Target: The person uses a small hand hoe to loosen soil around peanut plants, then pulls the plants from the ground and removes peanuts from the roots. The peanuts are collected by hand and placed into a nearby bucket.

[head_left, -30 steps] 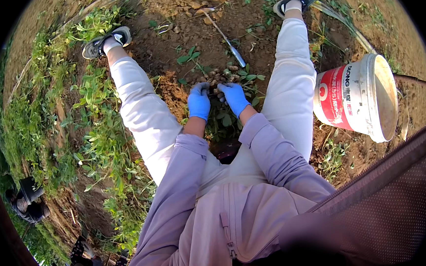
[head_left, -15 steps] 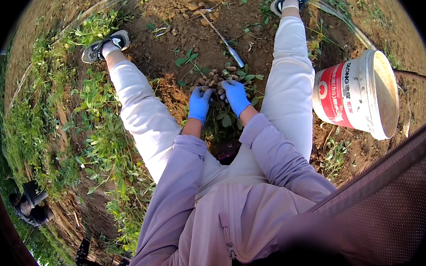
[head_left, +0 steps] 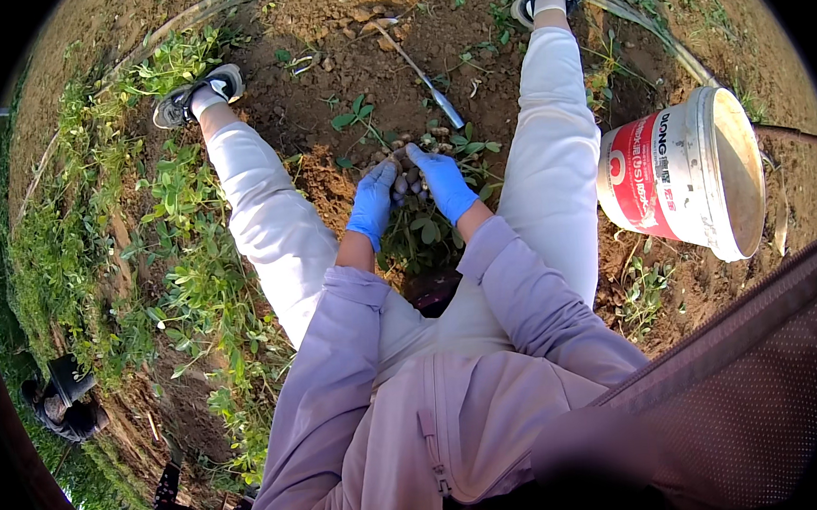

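Blue gloves cover both my hands, which meet over the soil between my outstretched legs. My left hand (head_left: 374, 200) and my right hand (head_left: 442, 182) curl inward around a cluster of soil-covered peanuts (head_left: 406, 181). The fingers are partly hidden by the pods and by the backs of the gloves. More pods lie just beyond the fingertips. Green leaves of a peanut plant (head_left: 426, 230) spread below my hands, nearer my lap.
A thin hand tool with a silvery handle (head_left: 449, 110) lies on the soil ahead. A white and red bucket (head_left: 650, 179) lies tipped beyond my right leg. Leafy plants (head_left: 203, 298) grow at left. Another person (head_left: 64, 407) is at the far left edge.
My hands have come closer around the peanuts, the left one turning more upright and the right one shifting slightly left and farther out. The view has shifted a little.
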Tool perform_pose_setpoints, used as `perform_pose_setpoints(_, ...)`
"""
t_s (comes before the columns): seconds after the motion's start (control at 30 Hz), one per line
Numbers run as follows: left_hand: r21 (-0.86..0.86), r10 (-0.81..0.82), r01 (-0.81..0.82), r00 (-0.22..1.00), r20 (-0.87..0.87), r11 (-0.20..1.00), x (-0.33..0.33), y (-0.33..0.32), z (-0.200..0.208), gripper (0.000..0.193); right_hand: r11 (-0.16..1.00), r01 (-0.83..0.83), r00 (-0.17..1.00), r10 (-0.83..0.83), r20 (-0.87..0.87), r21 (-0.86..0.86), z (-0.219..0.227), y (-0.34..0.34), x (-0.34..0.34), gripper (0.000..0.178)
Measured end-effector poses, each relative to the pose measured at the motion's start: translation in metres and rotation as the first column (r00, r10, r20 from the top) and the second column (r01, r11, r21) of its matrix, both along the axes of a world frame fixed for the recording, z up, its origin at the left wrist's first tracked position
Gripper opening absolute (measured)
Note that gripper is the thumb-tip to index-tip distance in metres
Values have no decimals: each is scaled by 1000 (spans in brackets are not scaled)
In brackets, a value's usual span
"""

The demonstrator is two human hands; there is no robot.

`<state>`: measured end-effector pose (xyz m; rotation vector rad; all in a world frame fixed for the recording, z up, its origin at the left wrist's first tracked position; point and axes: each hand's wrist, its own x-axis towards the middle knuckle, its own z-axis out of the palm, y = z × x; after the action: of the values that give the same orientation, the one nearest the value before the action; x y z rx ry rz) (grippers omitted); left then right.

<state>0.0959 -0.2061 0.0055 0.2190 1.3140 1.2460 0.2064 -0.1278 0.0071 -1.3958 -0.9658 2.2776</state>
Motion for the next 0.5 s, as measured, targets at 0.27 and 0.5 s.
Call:
perform_pose_setpoints(0.27,85,40,-16,953,-299,996,14,-4,3,29,960,89,995,-97,-15,-264,4,0,8,27)
perform_pose_setpoints(0.5,174,84,44,743,-664,984,26,2,0,18,994,6,997,-14,72,110,10,-3,12,23)
